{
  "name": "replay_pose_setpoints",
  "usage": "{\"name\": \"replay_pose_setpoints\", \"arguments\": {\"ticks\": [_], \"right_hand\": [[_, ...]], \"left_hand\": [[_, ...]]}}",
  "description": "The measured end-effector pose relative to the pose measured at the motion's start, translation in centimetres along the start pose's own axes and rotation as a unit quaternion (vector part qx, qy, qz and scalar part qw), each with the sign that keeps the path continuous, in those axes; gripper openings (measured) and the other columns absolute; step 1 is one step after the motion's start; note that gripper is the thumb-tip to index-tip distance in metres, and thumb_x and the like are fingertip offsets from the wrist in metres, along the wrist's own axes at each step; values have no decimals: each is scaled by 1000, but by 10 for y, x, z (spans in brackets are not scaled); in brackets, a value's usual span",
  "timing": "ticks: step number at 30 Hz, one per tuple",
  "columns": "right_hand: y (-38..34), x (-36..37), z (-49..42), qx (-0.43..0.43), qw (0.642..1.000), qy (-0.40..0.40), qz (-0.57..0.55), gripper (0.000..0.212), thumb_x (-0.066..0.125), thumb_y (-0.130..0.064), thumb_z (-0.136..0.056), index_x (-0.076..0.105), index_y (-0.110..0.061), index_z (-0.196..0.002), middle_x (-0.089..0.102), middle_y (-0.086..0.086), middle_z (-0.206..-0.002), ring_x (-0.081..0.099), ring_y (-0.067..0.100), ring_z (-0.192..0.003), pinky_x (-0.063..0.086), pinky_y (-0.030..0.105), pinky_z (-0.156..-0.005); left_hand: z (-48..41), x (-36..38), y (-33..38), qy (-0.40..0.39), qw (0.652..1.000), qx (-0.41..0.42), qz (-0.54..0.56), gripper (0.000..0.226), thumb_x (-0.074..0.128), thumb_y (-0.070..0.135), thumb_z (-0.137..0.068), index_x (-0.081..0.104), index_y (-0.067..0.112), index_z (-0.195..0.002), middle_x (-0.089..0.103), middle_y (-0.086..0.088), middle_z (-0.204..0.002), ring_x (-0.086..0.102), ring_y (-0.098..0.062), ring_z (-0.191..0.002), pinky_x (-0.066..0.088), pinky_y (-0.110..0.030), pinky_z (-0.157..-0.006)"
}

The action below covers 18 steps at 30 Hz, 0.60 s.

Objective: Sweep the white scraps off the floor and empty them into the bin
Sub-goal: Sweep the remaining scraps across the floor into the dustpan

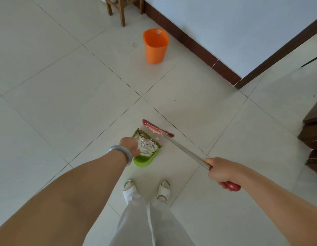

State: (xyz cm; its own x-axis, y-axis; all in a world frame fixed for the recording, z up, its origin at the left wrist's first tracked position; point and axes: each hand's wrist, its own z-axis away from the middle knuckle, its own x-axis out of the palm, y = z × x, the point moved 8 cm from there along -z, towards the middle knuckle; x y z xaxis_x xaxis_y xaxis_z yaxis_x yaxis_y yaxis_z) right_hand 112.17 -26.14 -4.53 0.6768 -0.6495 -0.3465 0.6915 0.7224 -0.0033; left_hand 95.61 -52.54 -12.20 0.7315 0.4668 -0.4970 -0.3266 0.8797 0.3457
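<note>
White shredded scraps (146, 145) are showing almost nowhere on the pale tiled floor (65, 86), so sweeping is looking done. Emptying is remaining: the orange plastic bin (156, 48) is standing well beyond both grips. The right hand (220, 173) is clasping the red-handled metal broom (186, 150). The left hand (130, 145) is gripping the green plastic dustpan (145, 161), which is carrying the heap just past its knuckles.

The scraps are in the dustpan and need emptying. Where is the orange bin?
In the head view, the orange bin stands upright on the floor ahead, upper centre, beside the brown skirting board and beyond the green dustpan.
</note>
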Motion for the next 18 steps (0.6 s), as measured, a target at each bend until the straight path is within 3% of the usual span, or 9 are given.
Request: {"name": "replay_pose_setpoints", "arguments": {"ticks": [2, 4, 5, 6, 8, 9, 11, 15, 18], "right_hand": [[-7, -23, -15, -14, 1000, 11, 23, 73, 32, 0, -84, 21, -24, -152, 59, 13, -54, 52, 24, -47, 43, 25, -49], [-16, -49, -30, -27, 998, 34, 55, 63, 34, 4, -83, 32, -12, -145, 59, 13, -54, 51, 23, -44, 41, 24, -46], [-19, -63, -38, -30, 996, 50, 72, 58, 36, 5, -83, 37, -6, -139, 61, 14, -57, 50, 23, -43, 40, 23, -44], [-22, -76, -47, -30, 994, 61, 84, 52, 37, 5, -82, 42, -3, -133, 64, 17, -63, 50, 23, -43, 39, 22, -42], [-22, -100, -68, -19, 994, 84, 73, 44, 36, 4, -83, 45, -3, -125, 66, 21, -68, 49, 21, -38, 39, 21, -41], [-22, -112, -79, -11, 993, 96, 64, 42, 35, 3, -84, 45, -2, -125, 64, 21, -65, 48, 21, -34, 40, 19, -40], [-26, -134, -99, -5, 991, 115, 63, 41, 34, 1, -87, 44, 3, -127, 60, 19, -59, 45, 19, -24, 38, 15, -36], [-38, -168, -131, 3, 990, 132, 49, 41, 35, -1, -93, 39, 4, -134, 56, 19, -63, 38, 15, -15, 35, 13, -30], [-43, -178, -150, 16, 991, 124, 49, 44, 35, -3, -96, 35, 4, -139, 55, 18, -66, 37, 14, -15, 36, 13, -31]], "left_hand": [[-10, 16, -9, -13, 964, -95, 248, 28, 40, 14, -100, 56, -6, -110, 61, -16, -109, 58, -6, -56, 53, -24, -79], [-13, 18, 6, -32, 952, -98, 287, 41, 39, 2, -98, 41, 0, -139, 48, -19, -138, 53, 6, -33, 53, -31, -93], [-14, 16, 12, -32, 978, -74, 194, 41, 40, 4, -98, 42, 0, -139, 49, -19, -138, 57, 8, -38, 52, -31, -93], [-15, 12, 7, -20, 988, -80, 131, 38, 42, 11, -99, 47, -2, -134, 55, -20, -130, 66, 6, -56, 50, -29, -93], [-6, 1, 26, 21, 996, -25, -87, 37, 43, 30, -99, 60, 1, -114, 63, -15, -100, 66, -17, -96, 47, -29, -91], [-6, 1, 32, 11, 991, -18, -133, 34, 42, 34, -99, 60, 6, -102, 60, -9, -84, 62, -23, -98, 46, -29, -90], [-11, -2, 31, 34, 993, -56, -93, 33, 40, 35, -100, 48, 10, -80, 45, -1, -66, 58, -25, -92, 45, -30, -84], [-24, 9, 35, 51, 996, -60, -46, 35, 37, 31, -101, 51, 12, -75, 61, -5, -89, 62, -23, -106, 44, -30, -78], [-33, 16, 33, 25, 995, -53, -77, 45, 37, 32, -101, 33, 15, -60, 40, 4, -63, 59, -23, -90, 29, -19, -53]]}}
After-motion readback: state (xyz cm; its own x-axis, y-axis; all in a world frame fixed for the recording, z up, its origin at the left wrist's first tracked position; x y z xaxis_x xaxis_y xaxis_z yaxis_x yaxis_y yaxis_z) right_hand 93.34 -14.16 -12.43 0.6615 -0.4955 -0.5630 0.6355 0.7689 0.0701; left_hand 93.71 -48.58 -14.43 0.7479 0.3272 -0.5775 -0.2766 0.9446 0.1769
